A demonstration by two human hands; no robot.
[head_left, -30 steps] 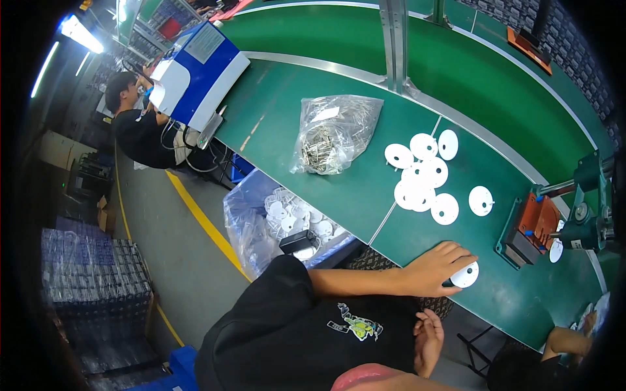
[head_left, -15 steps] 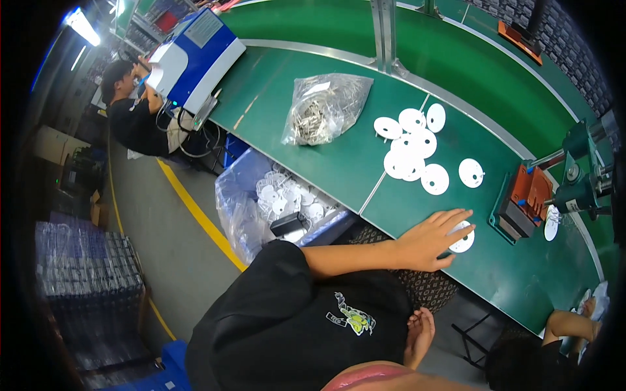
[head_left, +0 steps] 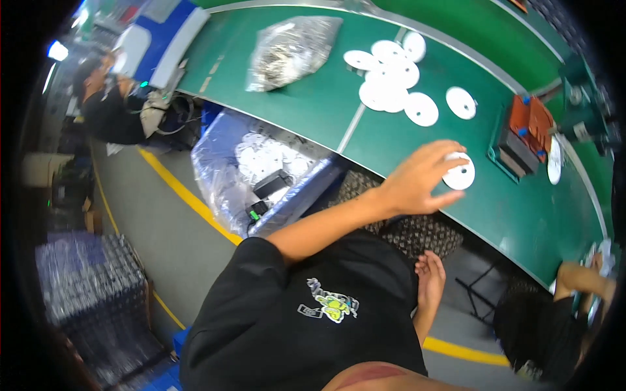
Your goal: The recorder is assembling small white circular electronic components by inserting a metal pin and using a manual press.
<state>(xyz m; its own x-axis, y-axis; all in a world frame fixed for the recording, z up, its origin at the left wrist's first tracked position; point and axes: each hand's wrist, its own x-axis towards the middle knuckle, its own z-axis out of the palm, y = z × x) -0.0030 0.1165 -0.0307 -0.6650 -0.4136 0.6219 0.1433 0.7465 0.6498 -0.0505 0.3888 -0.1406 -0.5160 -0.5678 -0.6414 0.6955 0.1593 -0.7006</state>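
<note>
My left hand (head_left: 417, 181) reaches over the front edge of the green table, fingers and thumb spread around a white round disc (head_left: 460, 173) with a small dark centre hole. The fingertips overlap the disc's upper left edge, and the disc appears to lie on the table. Low beside my body, my right hand (head_left: 430, 277) is loosely curled with fingers apart and nothing visible in it. Farther back, several similar white discs (head_left: 390, 78) overlap in a pile. Single discs lie nearer, one (head_left: 421, 109) beside the pile and another (head_left: 461, 103) to its right.
A clear bag of small metal parts (head_left: 287, 55) sits at the back left. An orange-and-black fixture (head_left: 521, 140) stands under a green press (head_left: 587, 107) at right. Below the table edge is a plastic-lined blue bin (head_left: 293, 202) of white parts. Co-workers sit left and right.
The view has shifted, so the table and bin sit higher in the picture. My left hand remains at the same disc, its fingers now covering less of it and its thumb more spread.
</note>
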